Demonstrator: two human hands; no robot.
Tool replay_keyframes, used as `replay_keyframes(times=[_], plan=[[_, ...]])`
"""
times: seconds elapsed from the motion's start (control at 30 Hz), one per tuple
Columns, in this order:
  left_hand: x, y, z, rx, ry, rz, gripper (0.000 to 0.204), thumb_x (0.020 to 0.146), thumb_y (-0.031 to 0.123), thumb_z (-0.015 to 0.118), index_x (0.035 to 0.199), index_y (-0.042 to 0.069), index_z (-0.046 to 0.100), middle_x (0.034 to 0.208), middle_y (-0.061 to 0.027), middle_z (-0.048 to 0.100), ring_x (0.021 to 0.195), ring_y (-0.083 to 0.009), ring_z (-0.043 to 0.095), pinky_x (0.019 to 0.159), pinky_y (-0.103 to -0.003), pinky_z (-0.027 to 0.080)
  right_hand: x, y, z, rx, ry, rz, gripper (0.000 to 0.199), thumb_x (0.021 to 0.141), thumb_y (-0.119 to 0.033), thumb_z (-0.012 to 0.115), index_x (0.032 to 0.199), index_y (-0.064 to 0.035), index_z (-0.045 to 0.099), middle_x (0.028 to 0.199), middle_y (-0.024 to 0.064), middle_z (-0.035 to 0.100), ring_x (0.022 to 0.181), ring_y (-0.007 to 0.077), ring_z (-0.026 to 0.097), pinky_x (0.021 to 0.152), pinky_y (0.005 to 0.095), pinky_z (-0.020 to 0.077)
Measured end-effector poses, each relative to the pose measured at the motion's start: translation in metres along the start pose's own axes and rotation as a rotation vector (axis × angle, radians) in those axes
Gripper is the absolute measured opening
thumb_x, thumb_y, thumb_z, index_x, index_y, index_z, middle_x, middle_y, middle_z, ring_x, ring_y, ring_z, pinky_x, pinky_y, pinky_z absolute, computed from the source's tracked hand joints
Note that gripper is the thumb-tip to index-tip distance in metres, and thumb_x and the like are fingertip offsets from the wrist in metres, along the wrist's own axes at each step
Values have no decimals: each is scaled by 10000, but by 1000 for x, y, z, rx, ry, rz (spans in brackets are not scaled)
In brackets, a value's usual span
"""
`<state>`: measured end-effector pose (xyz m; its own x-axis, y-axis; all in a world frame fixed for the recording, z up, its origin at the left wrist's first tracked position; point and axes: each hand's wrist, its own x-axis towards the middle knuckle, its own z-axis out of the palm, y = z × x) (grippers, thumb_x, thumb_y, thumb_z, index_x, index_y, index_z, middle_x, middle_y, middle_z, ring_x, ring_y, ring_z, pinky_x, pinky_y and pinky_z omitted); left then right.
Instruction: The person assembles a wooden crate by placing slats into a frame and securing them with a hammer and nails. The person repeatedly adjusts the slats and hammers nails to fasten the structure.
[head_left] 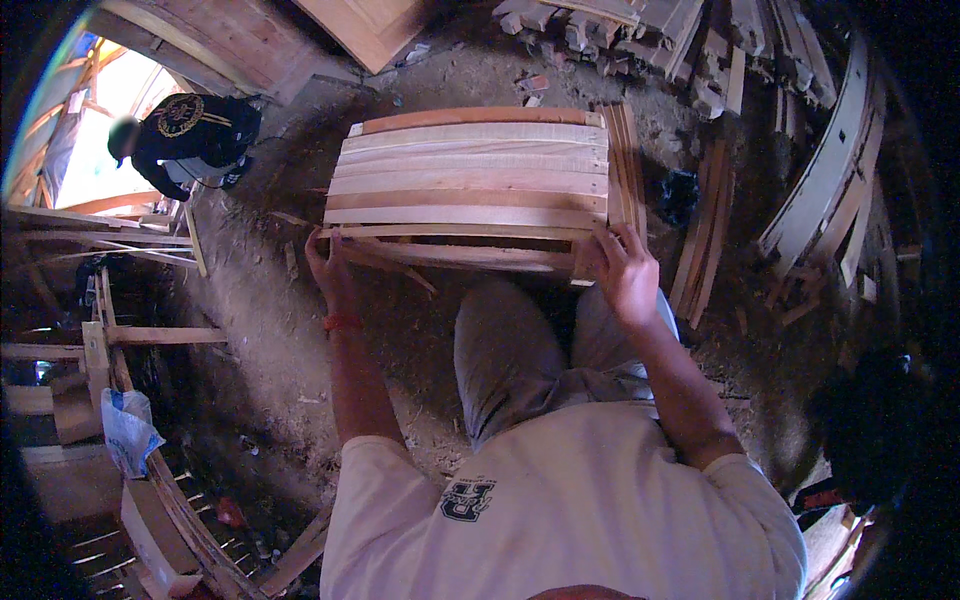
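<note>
Slat (460, 232): along near edge of crate (468, 178). Grip: pinched nearly closed on slat ends, left hand (330, 268) and right hand (630, 278). Probably aligning; next, likely calls for seating flush.

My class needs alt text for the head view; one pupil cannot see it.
The left hand and right hand touch opposite ends of a narrow pale wooden slat along a rectangular slatted wooden frame's near side. A person in a dark top bends at upper left; rough brown timber is piled at upper right.
</note>
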<state>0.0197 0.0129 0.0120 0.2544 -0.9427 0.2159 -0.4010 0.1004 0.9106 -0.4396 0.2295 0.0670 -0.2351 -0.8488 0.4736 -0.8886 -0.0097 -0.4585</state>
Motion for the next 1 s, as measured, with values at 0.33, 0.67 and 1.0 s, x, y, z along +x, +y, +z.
replay_keyframes(times=[0.33,0.67,1.0], plan=[[-2,-6,8,-474,-172,-100,473,987,168,717,1405,26,547,1325,-115,622,1176,-201,612,1003,-344,506,-17,16,17,205,84,249,251,863,-150,820,1054,-20,720,965,131,708,832,292,723,716,371,591],[13,-28,-17,-236,-214,36,428,981,153,705,1369,1,611,1323,-84,654,1186,-213,615,1047,-357,480,-15,14,3,163,36,135,216,856,-81,791,1047,9,749,1052,177,734,943,341,721,862,406,579],[6,51,-20,-338,-137,-347,412,990,123,697,1367,-20,612,1329,-99,668,1233,-193,607,1071,-350,473,-9,8,-4,173,-29,63,204,914,-85,744,1091,15,744,1044,166,723,981,345,713,876,415,576]])
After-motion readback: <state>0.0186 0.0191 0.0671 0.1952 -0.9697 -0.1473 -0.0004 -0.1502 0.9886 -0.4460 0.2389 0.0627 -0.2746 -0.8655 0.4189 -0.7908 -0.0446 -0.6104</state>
